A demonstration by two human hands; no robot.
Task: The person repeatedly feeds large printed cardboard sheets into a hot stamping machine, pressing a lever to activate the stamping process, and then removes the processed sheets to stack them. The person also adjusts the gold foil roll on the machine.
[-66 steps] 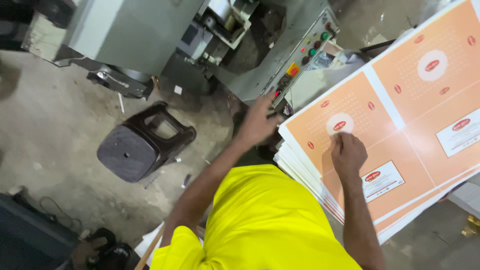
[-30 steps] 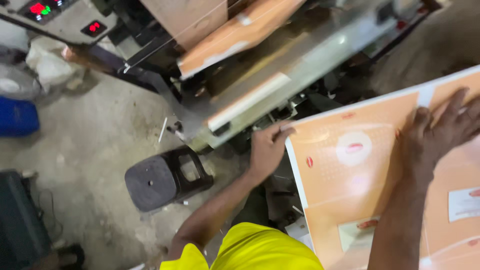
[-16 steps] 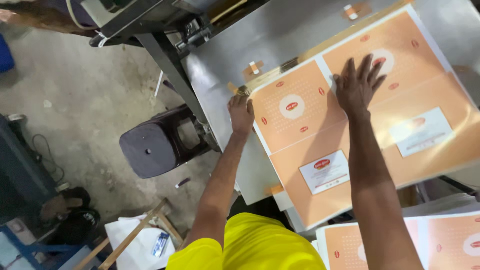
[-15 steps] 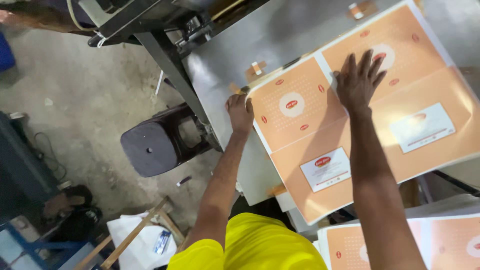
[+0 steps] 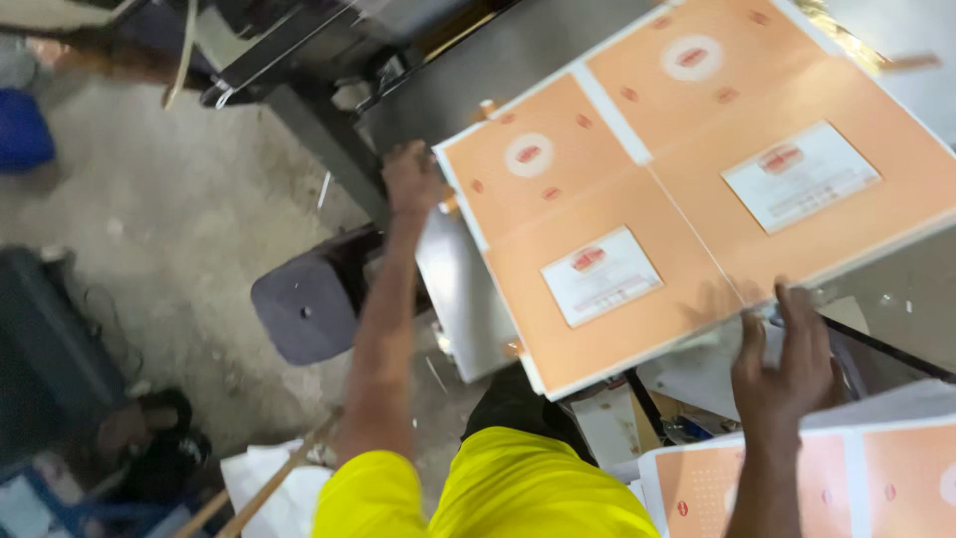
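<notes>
A large orange printed sheet [image 5: 697,189] with white labels and red ovals lies flat on a grey metal machine table [image 5: 463,299]. My left hand [image 5: 411,179] is at the sheet's far left corner, fingers curled against its edge. Lower right, my right hand [image 5: 787,364] hovers by the sheet's near edge with fingers spread and nothing in it. My yellow shirt [image 5: 518,488] fills the bottom middle.
A second stack of orange sheets [image 5: 827,478] lies at the lower right. A dark plastic stool [image 5: 304,309] stands on the concrete floor left of the table. Machine frame parts [image 5: 299,50] run along the top. A blue container [image 5: 22,130] stands far left, with white paper [image 5: 269,488] on the floor.
The orange sheet went from the stack onto the metal table. My right hand has left the sheet's top and drawn back to its near edge. My left hand stays at the corner.
</notes>
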